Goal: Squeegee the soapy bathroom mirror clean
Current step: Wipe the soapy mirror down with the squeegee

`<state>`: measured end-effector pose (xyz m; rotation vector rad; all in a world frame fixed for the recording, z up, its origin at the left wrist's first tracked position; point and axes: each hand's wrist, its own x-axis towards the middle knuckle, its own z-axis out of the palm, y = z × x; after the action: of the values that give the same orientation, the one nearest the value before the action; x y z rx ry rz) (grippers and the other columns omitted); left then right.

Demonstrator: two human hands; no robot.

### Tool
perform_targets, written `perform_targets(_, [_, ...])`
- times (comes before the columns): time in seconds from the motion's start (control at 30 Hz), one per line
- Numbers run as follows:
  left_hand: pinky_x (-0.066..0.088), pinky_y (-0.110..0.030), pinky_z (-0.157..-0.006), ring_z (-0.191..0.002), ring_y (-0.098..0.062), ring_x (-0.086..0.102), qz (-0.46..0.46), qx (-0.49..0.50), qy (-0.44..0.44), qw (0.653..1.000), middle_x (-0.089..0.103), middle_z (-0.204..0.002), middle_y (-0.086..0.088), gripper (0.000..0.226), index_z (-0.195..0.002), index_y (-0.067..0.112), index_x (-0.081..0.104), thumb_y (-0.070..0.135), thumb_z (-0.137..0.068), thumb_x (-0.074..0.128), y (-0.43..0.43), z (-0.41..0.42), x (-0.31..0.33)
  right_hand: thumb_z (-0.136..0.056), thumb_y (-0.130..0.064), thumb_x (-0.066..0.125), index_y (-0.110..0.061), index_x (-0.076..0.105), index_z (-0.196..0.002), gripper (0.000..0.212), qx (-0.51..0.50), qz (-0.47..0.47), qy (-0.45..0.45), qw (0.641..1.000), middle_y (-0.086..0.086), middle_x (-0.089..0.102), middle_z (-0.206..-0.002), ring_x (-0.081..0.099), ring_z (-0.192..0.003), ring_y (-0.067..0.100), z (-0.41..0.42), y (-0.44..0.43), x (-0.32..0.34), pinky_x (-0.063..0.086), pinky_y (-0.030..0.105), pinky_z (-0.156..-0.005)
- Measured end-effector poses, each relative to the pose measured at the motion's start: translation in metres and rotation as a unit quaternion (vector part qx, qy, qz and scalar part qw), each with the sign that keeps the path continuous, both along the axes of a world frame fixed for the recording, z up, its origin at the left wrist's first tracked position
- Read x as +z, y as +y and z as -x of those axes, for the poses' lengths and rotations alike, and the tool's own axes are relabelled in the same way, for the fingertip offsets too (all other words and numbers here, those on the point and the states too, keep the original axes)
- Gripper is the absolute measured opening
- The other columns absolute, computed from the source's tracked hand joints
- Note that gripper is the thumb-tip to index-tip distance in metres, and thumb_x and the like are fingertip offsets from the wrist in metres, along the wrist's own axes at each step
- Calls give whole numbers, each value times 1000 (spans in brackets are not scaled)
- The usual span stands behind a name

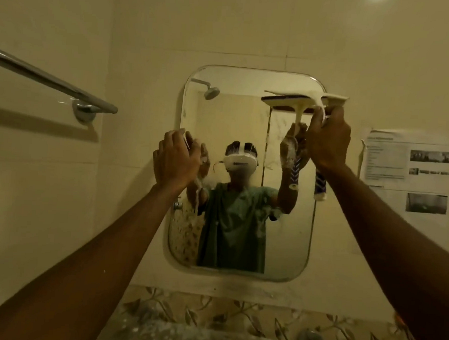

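The rounded rectangular mirror [250,70] hangs on the tiled wall ahead. Soap foam [184,233] clings to its lower left part, and thin streaks run down near the middle. My right hand [327,142] is shut on the handle of a white squeegee [337,98]. Its blade lies flat against the glass at the mirror's upper right corner. The handle's blue-and-white end [320,189] sticks out below my fist. My left hand [176,161] rests on the mirror's left edge with fingers apart and holds nothing.
A chrome towel bar [52,83] juts from the left wall at about head height. A printed paper notice [407,170] is stuck to the wall right of the mirror. A leaf-patterned tile border [235,317] runs below the mirror.
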<state>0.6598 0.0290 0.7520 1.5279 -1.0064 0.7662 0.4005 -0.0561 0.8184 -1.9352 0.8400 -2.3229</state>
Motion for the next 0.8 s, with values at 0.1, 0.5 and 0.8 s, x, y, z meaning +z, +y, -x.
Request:
perform_targets(0.1, [40, -40, -94, -113, -27, 53, 4, -26, 38, 999, 52, -128, -9, 44, -126, 14, 48, 45, -97, 40, -8, -15, 7, -104, -25, 39, -3, 50, -120, 29, -45, 6, 11, 999, -5, 58, -77, 51, -56, 0, -8, -8, 21, 35, 9, -47])
perform_targets(0.5, [47, -30, -65, -73, -19, 58, 70, -41, 16, 997, 63, -83, -6, 43, -91, 11, 61, 42, -101, 33, -31, -56, 27, -103, -41, 27, -3, 52, -116, 47, -167, -65, 65, 982, 18, 63, -97, 64, -79, 33, -22, -21, 49, 55, 43, -67])
perform_targets(0.8, [36, -24, -53, -54, -22, 54, 98, -3, -58, 993, 61, -63, -8, 53, -82, 6, 66, 39, -103, 30, -38, -63, 37, -104, -38, 29, -10, 50, -96, 36, -100, -98, 98, 985, 7, 59, -69, 63, -55, 25, -24, -9, -71, 56, 39, -48])
